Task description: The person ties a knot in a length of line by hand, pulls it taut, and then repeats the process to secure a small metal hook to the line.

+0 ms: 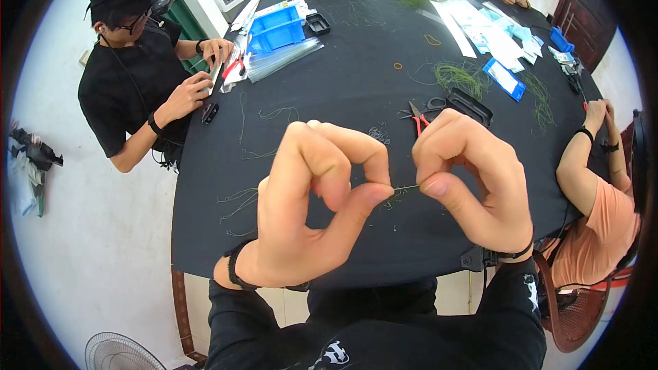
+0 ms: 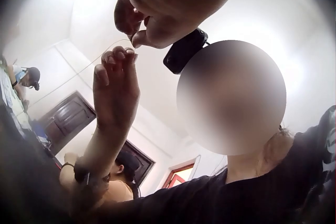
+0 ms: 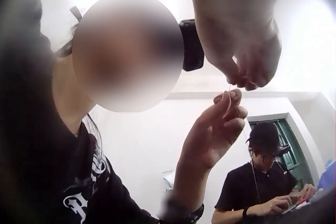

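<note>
L hand (image 1: 308, 195) & R hand (image 1: 483, 188) both pinching that thin line (image 1: 406, 187) (v. fine stuff!), so an uneven tug cd snap it or slip it free.

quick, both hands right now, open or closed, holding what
Left hand: closed, thumb and fingers pinching the thread.
Right hand: closed, pinching the same thread.

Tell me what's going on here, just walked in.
A person's left hand and right hand each pinch a thin green strand, with a short stretch showing between the fingertips, above a dark table. Beyond the hands, a red-handled tool and a loose green tangle of strands lie on the table, untouched.
</note>
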Demonstrator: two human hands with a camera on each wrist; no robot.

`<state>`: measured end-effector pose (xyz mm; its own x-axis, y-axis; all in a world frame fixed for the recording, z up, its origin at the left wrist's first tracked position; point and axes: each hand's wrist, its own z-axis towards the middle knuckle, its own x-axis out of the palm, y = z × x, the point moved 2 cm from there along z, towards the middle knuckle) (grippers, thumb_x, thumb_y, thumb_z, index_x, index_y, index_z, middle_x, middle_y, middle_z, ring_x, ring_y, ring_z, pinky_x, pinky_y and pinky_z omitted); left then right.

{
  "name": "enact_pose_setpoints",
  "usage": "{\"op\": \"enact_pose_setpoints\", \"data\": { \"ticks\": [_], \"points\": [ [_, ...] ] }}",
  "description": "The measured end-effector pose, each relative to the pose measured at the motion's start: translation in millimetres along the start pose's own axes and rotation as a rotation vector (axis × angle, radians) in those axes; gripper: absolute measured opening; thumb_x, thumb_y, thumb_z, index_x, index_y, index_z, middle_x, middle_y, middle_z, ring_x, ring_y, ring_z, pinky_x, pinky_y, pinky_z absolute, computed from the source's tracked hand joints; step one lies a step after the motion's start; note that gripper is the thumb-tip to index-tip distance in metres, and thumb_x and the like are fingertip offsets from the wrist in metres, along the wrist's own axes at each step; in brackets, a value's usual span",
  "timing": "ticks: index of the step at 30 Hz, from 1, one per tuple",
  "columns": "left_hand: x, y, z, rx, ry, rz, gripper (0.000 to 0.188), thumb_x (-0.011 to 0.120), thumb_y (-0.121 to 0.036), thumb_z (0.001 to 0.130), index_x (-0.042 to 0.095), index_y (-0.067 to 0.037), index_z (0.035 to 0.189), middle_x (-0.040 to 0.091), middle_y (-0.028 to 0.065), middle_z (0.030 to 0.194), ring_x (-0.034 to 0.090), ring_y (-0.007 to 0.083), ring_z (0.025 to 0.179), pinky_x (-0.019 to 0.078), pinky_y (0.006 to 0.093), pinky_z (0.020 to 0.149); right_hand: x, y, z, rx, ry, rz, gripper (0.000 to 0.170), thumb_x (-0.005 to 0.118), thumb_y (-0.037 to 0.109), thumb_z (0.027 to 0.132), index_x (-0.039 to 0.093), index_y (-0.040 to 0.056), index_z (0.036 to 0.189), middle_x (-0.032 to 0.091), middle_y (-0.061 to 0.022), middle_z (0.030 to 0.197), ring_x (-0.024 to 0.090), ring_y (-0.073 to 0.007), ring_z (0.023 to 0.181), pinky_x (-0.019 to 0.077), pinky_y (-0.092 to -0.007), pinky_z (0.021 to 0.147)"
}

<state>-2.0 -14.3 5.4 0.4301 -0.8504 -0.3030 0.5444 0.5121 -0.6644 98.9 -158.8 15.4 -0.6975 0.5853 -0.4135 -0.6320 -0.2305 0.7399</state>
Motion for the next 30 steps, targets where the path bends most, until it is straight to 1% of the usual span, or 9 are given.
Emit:
{"op": "enact_pose_setpoints", "data": {
  "ticks": [5, 8, 11, 12, 14, 15, 17, 21, 30],
  "points": [
    [-0.9, -3.4, -0.1, -0.077, -0.100, -0.046, 0.037, 0.067, -0.005, 0.076, 0.031, -0.010, 0.079, 0.053, 0.0115, 0.077, 0.047, 0.0098, 0.065, 0.0392, 0.0187, 0.057, -16.2, 2.3, -0.6, 0.013, -0.192, -0.048, 0.017, 0.049, 0.016, 0.088, 0.046, 0.0000, 0.084, 0.046, -0.0066, 0.079, 0.041, -0.0077, 0.064, 0.0331, -0.0173, 0.054],
    [-4.5, -3.2, 1.3, -0.023, -0.072, 0.033, 0.037, 0.068, -0.008, 0.076, 0.030, -0.009, 0.079, 0.053, 0.0111, 0.077, 0.047, 0.0093, 0.064, 0.0395, 0.0185, 0.056, -19.2, 3.2, -0.7, 0.015, -0.231, -0.023, 0.020, 0.050, 0.018, 0.088, 0.048, -0.0021, 0.088, 0.048, -0.0068, 0.082, 0.045, -0.0083, 0.064, 0.0360, -0.0180, 0.055],
    [-2.9, -1.8, 4.0, 0.072, -0.051, -0.052, 0.034, 0.061, 0.013, 0.072, 0.033, -0.006, 0.076, 0.057, 0.0150, 0.082, 0.045, 0.0025, 0.059, 0.0347, 0.0137, 0.047, -9.4, 0.9, 1.0, 0.170, -0.072, 0.016, 0.025, 0.054, 0.021, 0.086, 0.055, -0.0034, 0.093, 0.052, -0.0079, 0.086, 0.051, -0.0105, 0.069, 0.0412, -0.0198, 0.060],
    [-2.3, -1.5, 3.1, 0.057, -0.057, -0.009, 0.035, 0.064, 0.007, 0.073, 0.033, -0.007, 0.077, 0.056, 0.0143, 0.080, 0.045, 0.0044, 0.060, 0.0350, 0.0147, 0.049, -4.3, -3.2, 2.1, 0.291, 0.012, 0.116, 0.027, 0.055, 0.023, 0.086, 0.056, -0.0034, 0.093, 0.055, -0.0072, 0.082, 0.052, -0.0094, 0.070, 0.0423, -0.0204, 0.062],
    [-1.5, -1.2, 0.2, 0.028, -0.067, 0.079, 0.039, 0.069, -0.004, 0.073, 0.032, -0.010, 0.078, 0.055, 0.0129, 0.076, 0.045, 0.0083, 0.063, 0.0357, 0.0167, 0.054, 7.6, -11.7, 1.8, 0.371, 0.133, 0.376, 0.020, 0.056, 0.021, 0.087, 0.058, 0.0019, 0.092, 0.058, -0.0020, 0.079, 0.053, -0.0077, 0.068, 0.0391, -0.0194, 0.053],
    [-1.8, -1.7, 0.1, 0.100, -0.057, 0.154, 0.039, 0.070, -0.002, 0.072, 0.032, -0.010, 0.078, 0.056, 0.0127, 0.076, 0.043, 0.0083, 0.062, 0.0348, 0.0165, 0.053, 6.4, -7.9, 5.1, 0.448, 0.207, 0.487, 0.023, 0.055, 0.023, 0.088, 0.057, 0.0008, 0.094, 0.057, -0.0014, 0.077, 0.051, -0.0062, 0.066, 0.0378, -0.0184, 0.050],
    [-2.0, -2.9, -1.0, 0.244, -0.041, 0.303, 0.040, 0.070, 0.002, 0.069, 0.033, -0.011, 0.078, 0.059, 0.0122, 0.077, 0.041, 0.0085, 0.060, 0.0331, 0.0163, 0.052, 10.1, -10.8, 4.1, 0.499, 0.171, 0.655, 0.022, 0.055, 0.022, 0.088, 0.056, 0.0007, 0.095, 0.057, -0.0012, 0.077, 0.049, -0.0044, 0.063, 0.0360, -0.0174, 0.048],
    [4.8, -8.7, -0.4, 0.305, -0.063, 0.401, 0.042, 0.070, 0.008, 0.065, 0.035, -0.013, 0.078, 0.064, 0.0056, 0.080, 0.038, 0.0097, 0.058, 0.0311, 0.0181, 0.048, 13.8, -14.5, 0.7, 0.519, 0.132, 0.874, 0.021, 0.056, 0.020, 0.087, 0.056, 0.0014, 0.095, 0.056, 0.0004, 0.075, 0.044, -0.0011, 0.059, 0.0328, -0.0157, 0.046],
    [8.1, -15.2, -5.6, 0.278, -0.081, 0.547, 0.041, 0.074, 0.002, 0.065, 0.039, -0.014, 0.075, 0.065, -0.0002, 0.081, 0.040, 0.0121, 0.060, 0.0341, 0.0218, 0.048, 9.0, -8.3, 2.3, 0.470, 0.090, 0.788, 0.019, 0.058, 0.018, 0.086, 0.055, 0.0004, 0.094, 0.060, -0.0019, 0.079, 0.048, -0.0020, 0.062, 0.0349, -0.0155, 0.049]
  ]
}}
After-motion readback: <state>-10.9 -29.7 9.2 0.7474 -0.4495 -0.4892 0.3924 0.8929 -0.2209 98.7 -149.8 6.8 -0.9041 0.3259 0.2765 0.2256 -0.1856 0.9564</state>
